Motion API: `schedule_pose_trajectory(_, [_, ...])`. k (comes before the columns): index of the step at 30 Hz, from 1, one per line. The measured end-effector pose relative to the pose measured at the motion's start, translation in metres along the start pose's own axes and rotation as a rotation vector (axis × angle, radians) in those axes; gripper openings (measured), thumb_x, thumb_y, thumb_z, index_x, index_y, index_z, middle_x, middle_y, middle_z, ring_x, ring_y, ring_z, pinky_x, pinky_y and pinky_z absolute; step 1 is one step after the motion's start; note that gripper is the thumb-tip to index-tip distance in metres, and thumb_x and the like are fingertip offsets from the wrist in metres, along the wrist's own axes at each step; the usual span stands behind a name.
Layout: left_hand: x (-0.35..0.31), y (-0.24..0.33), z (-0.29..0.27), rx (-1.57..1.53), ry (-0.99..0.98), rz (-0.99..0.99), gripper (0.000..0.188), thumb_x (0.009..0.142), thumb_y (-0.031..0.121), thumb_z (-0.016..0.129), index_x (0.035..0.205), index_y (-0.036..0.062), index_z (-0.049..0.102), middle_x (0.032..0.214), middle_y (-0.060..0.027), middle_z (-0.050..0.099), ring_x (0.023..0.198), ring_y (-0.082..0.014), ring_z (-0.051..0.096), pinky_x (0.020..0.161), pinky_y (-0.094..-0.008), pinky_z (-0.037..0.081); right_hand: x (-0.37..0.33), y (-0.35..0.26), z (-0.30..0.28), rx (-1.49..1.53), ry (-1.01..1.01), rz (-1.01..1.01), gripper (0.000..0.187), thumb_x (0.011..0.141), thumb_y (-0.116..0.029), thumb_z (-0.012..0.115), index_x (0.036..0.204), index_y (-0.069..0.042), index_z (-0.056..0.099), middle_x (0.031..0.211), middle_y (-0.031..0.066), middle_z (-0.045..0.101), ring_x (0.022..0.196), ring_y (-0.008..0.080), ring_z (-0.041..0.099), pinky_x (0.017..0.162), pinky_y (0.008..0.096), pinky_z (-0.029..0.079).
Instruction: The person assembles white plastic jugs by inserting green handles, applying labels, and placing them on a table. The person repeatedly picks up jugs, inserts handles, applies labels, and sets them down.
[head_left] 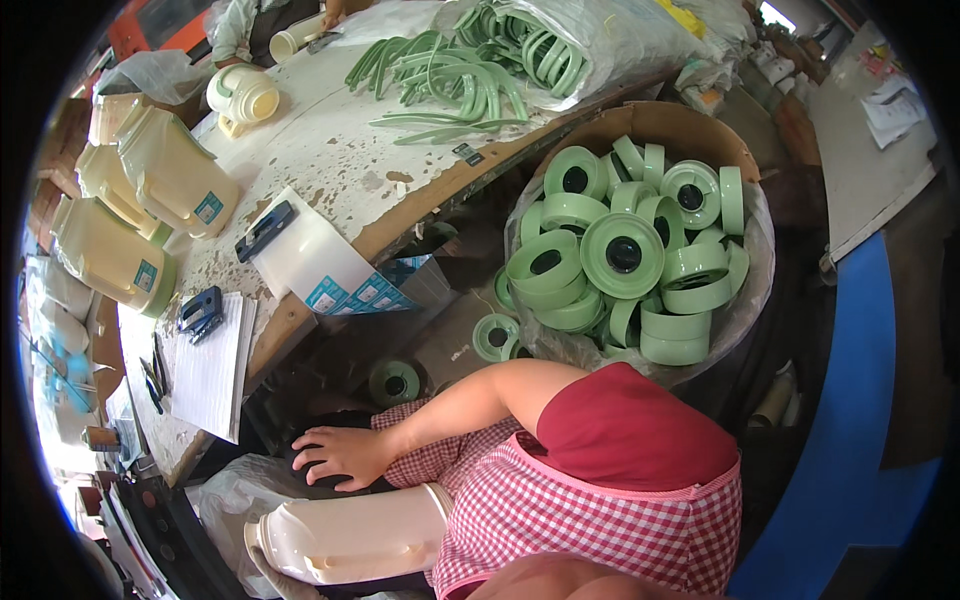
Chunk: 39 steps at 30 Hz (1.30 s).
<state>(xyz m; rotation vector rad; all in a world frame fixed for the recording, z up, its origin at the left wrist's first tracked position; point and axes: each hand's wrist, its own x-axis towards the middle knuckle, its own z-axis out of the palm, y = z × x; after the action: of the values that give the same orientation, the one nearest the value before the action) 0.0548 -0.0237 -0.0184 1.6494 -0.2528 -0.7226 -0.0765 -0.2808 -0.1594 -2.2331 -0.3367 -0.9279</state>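
The cream jug [360,530] is laid along the nine-to-three line, just at six o'clock from the spread, empty fingers of the right hand [345,458]. Its nine o'clock end is cupped by the nearer left hand [277,577], curled and partly hidden. The right hand is bounded by the table edge [285,335] at eleven; more room is left toward one.

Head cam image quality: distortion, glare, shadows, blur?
Head view: fisheye bows the blue floor strip, corners black; left rim washed out; highlights on the green round parts; deep shadow under the table; no obvious motion blur on the right hand.
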Motion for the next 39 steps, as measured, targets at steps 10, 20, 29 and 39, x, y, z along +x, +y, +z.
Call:
schedule_pose_trajectory(10, [0.057, -0.074, -0.053, -0.46, 0.143, -0.156, 0.066, 0.098, 0.04, 0.063, 0.15, 0.0035, 0.049, 0.151, -0.0188, 0.054, 0.138, -0.0351, 0.051, 0.118, -0.0484, 0.038, 0.0, -0.002, 0.003, 0.028, -0.025, 0.018, 0.048, 0.072, -0.022, 0.084, 0.114, -0.014, 0.063, 0.139, 0.0112, 0.051, 0.139, 0.0414, 0.041, 0.115, 0.0592, 0.037])
schedule_pose_trajectory(20, [0.082, -0.092, -0.066, -0.528, -0.173, -0.2, 0.065, 0.104, 0.048, 0.054, 0.154, 0.0053, 0.049, 0.152, -0.011, 0.056, 0.14, -0.0276, 0.052, 0.12, -0.0454, 0.039, 0.001, -0.006, 0.004, 0.012, -0.026, 0.015, 0.043, 0.073, -0.02, 0.081, 0.113, -0.014, 0.066, 0.139, 0.0104, 0.054, 0.138, 0.0398, 0.043, 0.113, 0.0576, 0.039])
schedule_pose_trajectory(29, [0.066, -0.094, -0.063, -0.237, 0.024, -0.091, 0.063, 0.103, 0.046, 0.05, 0.147, 0.0013, 0.054, 0.146, -0.0104, 0.058, 0.136, -0.0255, 0.053, 0.119, -0.0429, 0.037, -0.002, 0.0, 0.008, 0.025, 0.005, -0.028, 0.044, 0.074, -0.031, 0.078, 0.114, -0.014, 0.071, 0.139, 0.011, 0.061, 0.138, 0.0387, 0.047, 0.114, 0.0541, 0.037])
schedule_pose_trajectory(39, [0.083, -0.133, -0.105, -0.506, -0.069, -0.187, 0.059, 0.102, 0.044, 0.054, 0.139, -0.0015, 0.061, 0.133, -0.0132, 0.07, 0.123, -0.0252, 0.066, 0.112, -0.0387, 0.047, -0.068, 0.017, -0.136, -0.161, 0.362, 0.565, 0.013, 0.088, -0.014, 0.078, 0.093, -0.006, 0.07, 0.088, 0.0098, 0.068, 0.082, 0.0283, 0.065, 0.077, 0.0399, 0.052])
